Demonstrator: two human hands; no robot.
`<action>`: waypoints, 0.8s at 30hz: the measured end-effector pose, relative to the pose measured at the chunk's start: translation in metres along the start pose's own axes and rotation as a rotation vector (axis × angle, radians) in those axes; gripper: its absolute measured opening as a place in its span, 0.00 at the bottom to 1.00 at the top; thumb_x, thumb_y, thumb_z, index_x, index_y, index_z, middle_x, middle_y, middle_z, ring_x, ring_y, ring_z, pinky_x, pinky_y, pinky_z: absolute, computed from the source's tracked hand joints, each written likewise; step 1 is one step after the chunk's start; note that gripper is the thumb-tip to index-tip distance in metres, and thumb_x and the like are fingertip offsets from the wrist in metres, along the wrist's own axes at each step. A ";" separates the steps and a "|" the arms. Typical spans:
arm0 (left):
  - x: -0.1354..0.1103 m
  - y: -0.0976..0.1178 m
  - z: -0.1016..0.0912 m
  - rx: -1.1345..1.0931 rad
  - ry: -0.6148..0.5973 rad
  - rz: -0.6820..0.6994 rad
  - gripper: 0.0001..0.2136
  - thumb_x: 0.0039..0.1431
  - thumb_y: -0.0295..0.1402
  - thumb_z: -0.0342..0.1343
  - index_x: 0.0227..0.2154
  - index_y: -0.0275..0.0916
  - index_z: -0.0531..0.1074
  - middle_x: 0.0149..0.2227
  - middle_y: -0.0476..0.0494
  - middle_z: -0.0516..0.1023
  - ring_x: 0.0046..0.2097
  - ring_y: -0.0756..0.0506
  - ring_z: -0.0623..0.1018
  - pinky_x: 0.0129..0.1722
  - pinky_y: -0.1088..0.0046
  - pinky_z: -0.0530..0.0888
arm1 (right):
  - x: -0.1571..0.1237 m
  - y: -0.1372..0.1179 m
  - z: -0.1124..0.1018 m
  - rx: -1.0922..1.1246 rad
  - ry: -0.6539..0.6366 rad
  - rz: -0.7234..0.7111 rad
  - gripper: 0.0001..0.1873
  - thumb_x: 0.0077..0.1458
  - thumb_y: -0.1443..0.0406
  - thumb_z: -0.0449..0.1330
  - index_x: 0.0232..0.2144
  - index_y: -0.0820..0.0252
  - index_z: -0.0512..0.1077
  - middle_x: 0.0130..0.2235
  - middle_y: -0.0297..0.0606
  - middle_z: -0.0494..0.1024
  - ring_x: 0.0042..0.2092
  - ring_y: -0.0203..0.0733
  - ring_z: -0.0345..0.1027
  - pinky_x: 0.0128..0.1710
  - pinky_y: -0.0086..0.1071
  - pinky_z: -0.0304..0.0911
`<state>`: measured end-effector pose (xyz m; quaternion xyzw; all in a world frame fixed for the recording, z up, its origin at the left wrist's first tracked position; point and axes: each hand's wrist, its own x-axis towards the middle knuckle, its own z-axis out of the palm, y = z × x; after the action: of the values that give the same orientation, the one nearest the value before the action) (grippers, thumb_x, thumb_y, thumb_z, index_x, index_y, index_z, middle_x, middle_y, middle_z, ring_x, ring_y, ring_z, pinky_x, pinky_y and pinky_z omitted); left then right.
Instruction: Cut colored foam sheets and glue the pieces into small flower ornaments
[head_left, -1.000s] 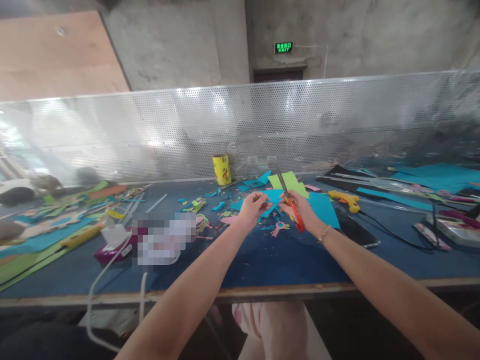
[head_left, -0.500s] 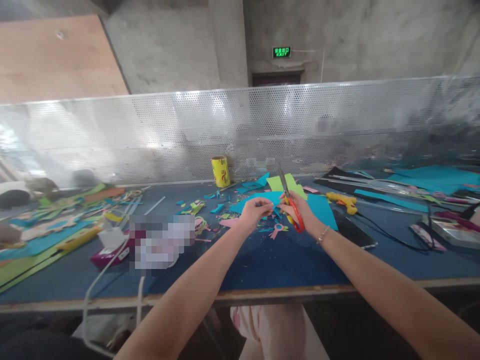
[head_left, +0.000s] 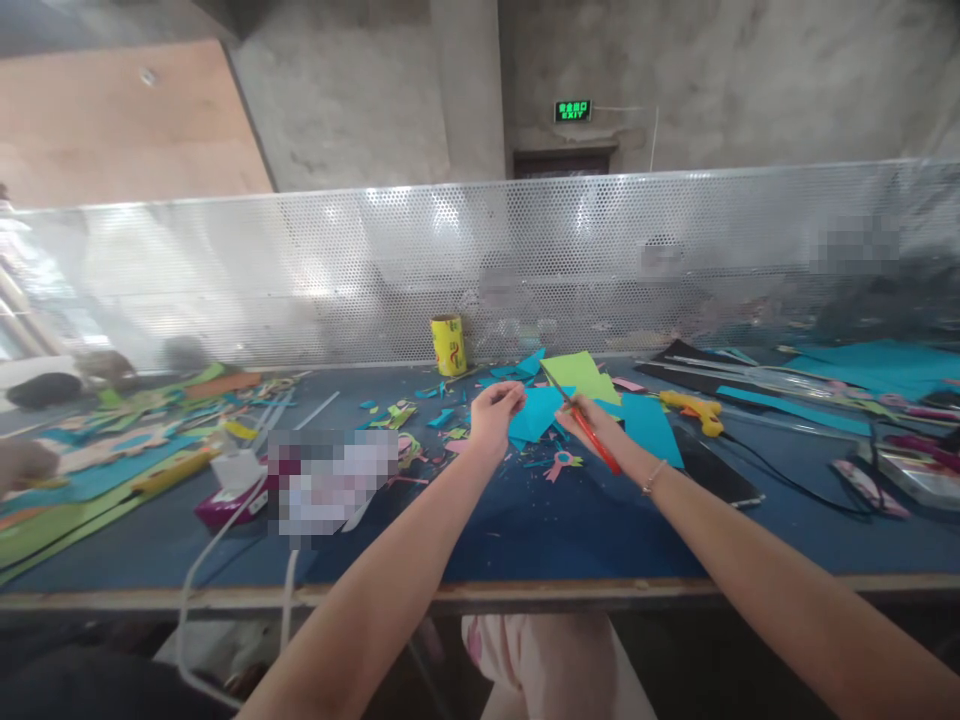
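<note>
a: what bounds the work?
b: the dark blue table [head_left: 517,545], its pale front edge running across below the hands, with the perforated metal panel [head_left: 360,270] rising along the far side.
a: and the room for moving?
b: the widest plain stretch lies under the forearms, between the paper scraps and the front edge. the green paper [head_left: 590,378] sits beyond the hands, and the blue paper [head_left: 536,415] shows between them.
a: how do the hands stand?
b: the right hand [head_left: 596,422] is clamped on the handle of the scissors [head_left: 591,432]. the left hand [head_left: 495,418] is apart from them, fingers curled; whether it pinches anything cannot be told.
a: which way do the scissors point?
b: away from the person and leftward, tip in front of the green paper. the long axis slants from near right to far left.
a: anything smaller?
b: the pink rosette [head_left: 562,463], lying between the forearms.
</note>
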<state>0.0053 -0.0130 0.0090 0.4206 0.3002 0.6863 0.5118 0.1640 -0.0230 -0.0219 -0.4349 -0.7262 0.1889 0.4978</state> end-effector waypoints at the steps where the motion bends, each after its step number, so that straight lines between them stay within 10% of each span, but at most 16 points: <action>1: 0.000 0.001 0.000 -0.006 0.007 0.004 0.10 0.33 0.32 0.63 0.21 0.34 0.70 0.21 0.51 0.69 0.25 0.55 0.69 0.31 0.77 0.68 | 0.000 0.002 0.002 -0.010 -0.017 -0.006 0.14 0.46 0.54 0.53 0.28 0.59 0.62 0.22 0.33 0.66 0.25 0.37 0.61 0.24 0.32 0.59; 24: -0.003 -0.001 0.002 -0.048 -0.035 -0.009 0.10 0.32 0.30 0.63 0.21 0.33 0.71 0.21 0.51 0.69 0.25 0.55 0.70 0.31 0.77 0.68 | -0.006 -0.023 0.006 -0.068 -0.081 0.045 0.17 0.47 0.53 0.49 0.19 0.60 0.57 0.18 0.29 0.59 0.21 0.31 0.53 0.20 0.27 0.52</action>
<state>0.0082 -0.0156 0.0084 0.4188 0.2766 0.6835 0.5300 0.1490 -0.0391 -0.0119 -0.4600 -0.7416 0.1928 0.4486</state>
